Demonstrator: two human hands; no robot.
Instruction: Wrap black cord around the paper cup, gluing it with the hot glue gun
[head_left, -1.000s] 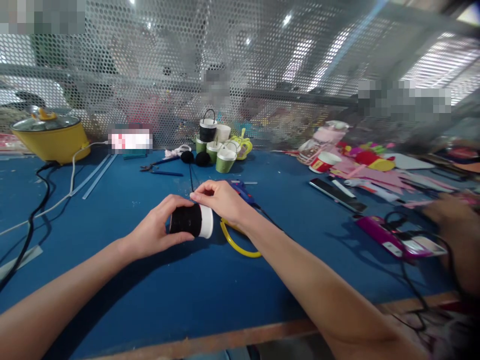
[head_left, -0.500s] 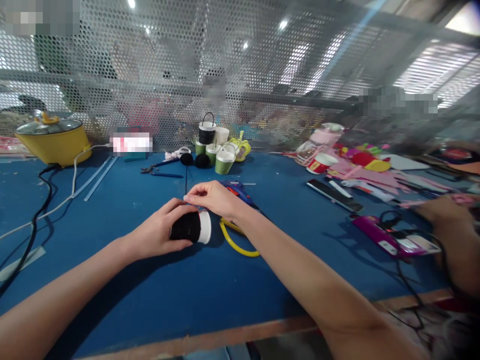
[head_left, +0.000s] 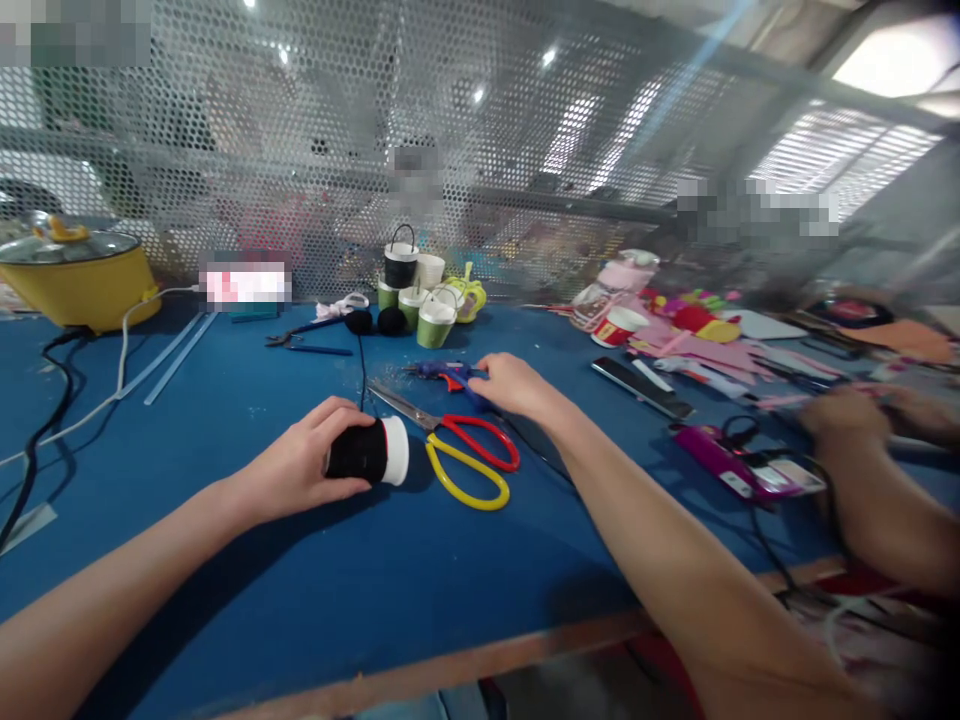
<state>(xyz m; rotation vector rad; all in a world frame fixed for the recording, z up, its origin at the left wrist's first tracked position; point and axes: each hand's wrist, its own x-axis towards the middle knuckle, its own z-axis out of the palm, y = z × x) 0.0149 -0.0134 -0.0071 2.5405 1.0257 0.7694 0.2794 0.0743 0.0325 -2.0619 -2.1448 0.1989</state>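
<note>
My left hand [head_left: 307,460] is closed around a white paper cup [head_left: 397,450] lying on its side, its body wrapped in black yarn. From the cup a black strand [head_left: 363,370] runs back to the dark yarn balls [head_left: 391,321]. My right hand [head_left: 514,385] has its fingers closed on the handle end of a blue glue gun [head_left: 439,369] with a red trigger; the fingertips are partly hidden. Between the two hands lie scissors [head_left: 429,421] with one red and one yellow handle, blades pointing away to the left.
Behind are small green and white cups [head_left: 436,324], pliers [head_left: 285,340] and a yellow pot [head_left: 82,285]. On the right are a phone [head_left: 641,388], a purple power strip [head_left: 739,460], pink craft pieces [head_left: 697,345] and another person's hands [head_left: 847,415]. A perforated metal screen [head_left: 337,200] stands behind.
My right hand has left the strand by the cup and moved right to the glue gun, uncovering the scissors. My left hand still holds the cup. The view has shifted slightly right.
</note>
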